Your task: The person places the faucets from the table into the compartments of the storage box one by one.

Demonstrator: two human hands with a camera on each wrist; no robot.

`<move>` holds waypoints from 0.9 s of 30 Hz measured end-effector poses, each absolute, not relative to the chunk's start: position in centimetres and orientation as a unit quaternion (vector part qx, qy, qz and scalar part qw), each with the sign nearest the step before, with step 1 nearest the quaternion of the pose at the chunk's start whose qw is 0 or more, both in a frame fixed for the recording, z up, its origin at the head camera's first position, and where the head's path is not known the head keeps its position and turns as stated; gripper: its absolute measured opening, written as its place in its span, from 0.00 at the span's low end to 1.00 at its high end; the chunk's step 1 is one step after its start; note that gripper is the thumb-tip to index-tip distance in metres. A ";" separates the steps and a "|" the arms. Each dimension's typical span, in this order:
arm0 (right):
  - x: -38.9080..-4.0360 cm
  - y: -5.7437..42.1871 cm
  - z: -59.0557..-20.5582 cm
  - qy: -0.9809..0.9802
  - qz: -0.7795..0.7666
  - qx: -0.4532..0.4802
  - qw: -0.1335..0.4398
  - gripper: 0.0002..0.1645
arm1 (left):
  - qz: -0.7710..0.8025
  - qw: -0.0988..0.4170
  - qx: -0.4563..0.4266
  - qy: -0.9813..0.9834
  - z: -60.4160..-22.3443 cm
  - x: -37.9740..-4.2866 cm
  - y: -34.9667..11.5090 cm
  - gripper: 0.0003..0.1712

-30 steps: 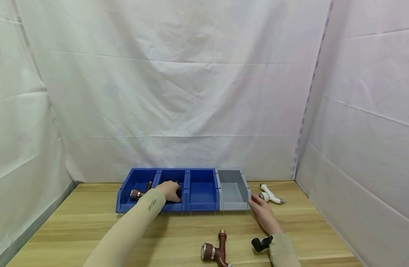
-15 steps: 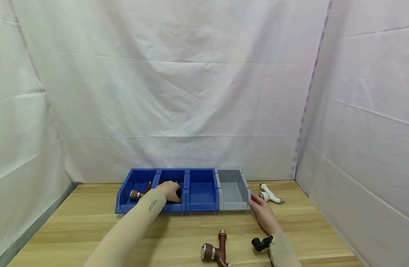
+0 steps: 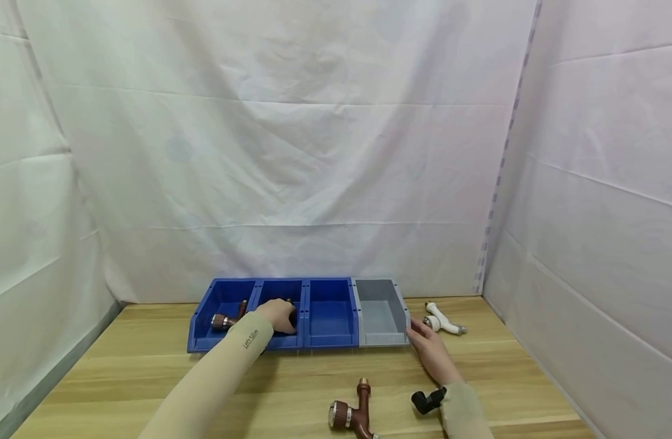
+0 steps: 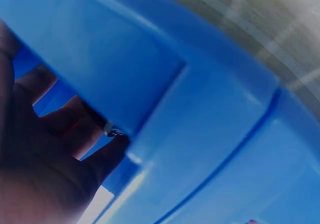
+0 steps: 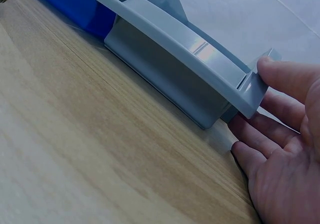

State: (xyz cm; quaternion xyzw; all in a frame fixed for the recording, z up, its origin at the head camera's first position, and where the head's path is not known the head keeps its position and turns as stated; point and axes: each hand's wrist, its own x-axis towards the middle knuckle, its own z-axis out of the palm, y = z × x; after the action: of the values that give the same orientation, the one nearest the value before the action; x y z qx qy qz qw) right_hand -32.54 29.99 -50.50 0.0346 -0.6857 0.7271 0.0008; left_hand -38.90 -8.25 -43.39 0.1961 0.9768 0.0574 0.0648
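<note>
My left hand (image 3: 278, 315) reaches into the second blue bin (image 3: 283, 286) from the left. Its fingers and thumb curl round a dark faucet (image 4: 114, 131) with a silvery ring, mostly hidden behind the bin's front wall in the left wrist view. At the right end of the row my right hand (image 3: 432, 350) holds the front corner of the grey bin (image 5: 165, 58), thumb on the edge and fingers along the outer side. A brown faucet (image 3: 221, 321) lies in the leftmost blue bin (image 3: 204, 342), partly covered by the left sleeve.
Another brown faucet (image 3: 360, 414) lies on the wooden table (image 3: 297, 390) near the front. Beyond the right hand is a white faucet (image 3: 444, 320). A black angular piece (image 3: 428, 401) sits at the right cuff. White cloth (image 3: 292, 152) hangs behind the bins and at both sides.
</note>
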 end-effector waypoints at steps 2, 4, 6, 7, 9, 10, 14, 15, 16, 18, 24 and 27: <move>-32.6 29.8 -50.5 -0.685 0.728 0.035 0.001 0.34 | 0.053 0.070 0.185 0.979 -43.2 -38.7 -8.3 0.19; -32.7 29.5 -50.5 -0.687 0.726 0.036 0.005 0.33 | 0.045 0.073 0.178 0.980 -43.1 -38.6 -8.3 0.21; -32.8 29.4 -50.6 -0.687 0.725 0.038 0.006 0.33 | 0.036 0.077 0.172 0.981 -42.9 -38.5 -8.4 0.23; -32.9 29.4 -50.6 -0.689 0.723 0.041 0.006 0.33 | 0.032 0.079 0.170 0.982 -42.9 -38.5 -8.4 0.24; -33.1 29.3 -50.6 -0.688 0.725 0.042 0.004 0.33 | 0.024 0.081 0.167 0.982 -42.7 -38.5 -8.5 0.28; -33.1 29.3 -50.6 -0.684 0.728 0.041 0.003 0.33 | 0.021 0.081 0.166 0.983 -42.6 -38.5 -8.5 0.30; -33.4 29.3 -50.7 -0.682 0.730 0.047 0.000 0.32 | 0.020 0.077 0.167 0.983 -42.0 -38.2 -8.8 0.36; -33.5 29.3 -50.8 -0.681 0.730 0.049 -0.001 0.32 | 0.018 0.076 0.169 0.983 -41.8 -38.1 -8.8 0.37; -33.5 29.3 -50.8 -0.682 0.730 0.049 -0.003 0.32 | 0.015 0.075 0.171 0.982 -41.5 -37.9 -8.9 0.38; -33.5 29.2 -50.9 -0.684 0.727 0.050 -0.004 0.32 | 0.008 0.068 0.181 0.981 -41.0 -37.5 -9.0 0.38; -33.6 29.4 -50.6 -0.694 0.717 0.056 0.003 0.33 | 0.004 0.011 0.226 0.974 -39.5 -35.8 -9.5 0.33; -33.7 29.5 -50.4 -0.701 0.711 0.057 0.004 0.34 | 0.024 -0.019 0.233 0.972 -38.8 -35.0 -10.2 0.32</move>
State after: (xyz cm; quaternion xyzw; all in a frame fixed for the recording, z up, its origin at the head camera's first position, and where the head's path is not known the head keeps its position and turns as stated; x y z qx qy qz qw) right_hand -33.67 29.50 -50.42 0.0565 -0.7010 0.7109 0.0039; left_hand -34.99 -10.21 -38.76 0.2332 0.9719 0.0239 -0.0191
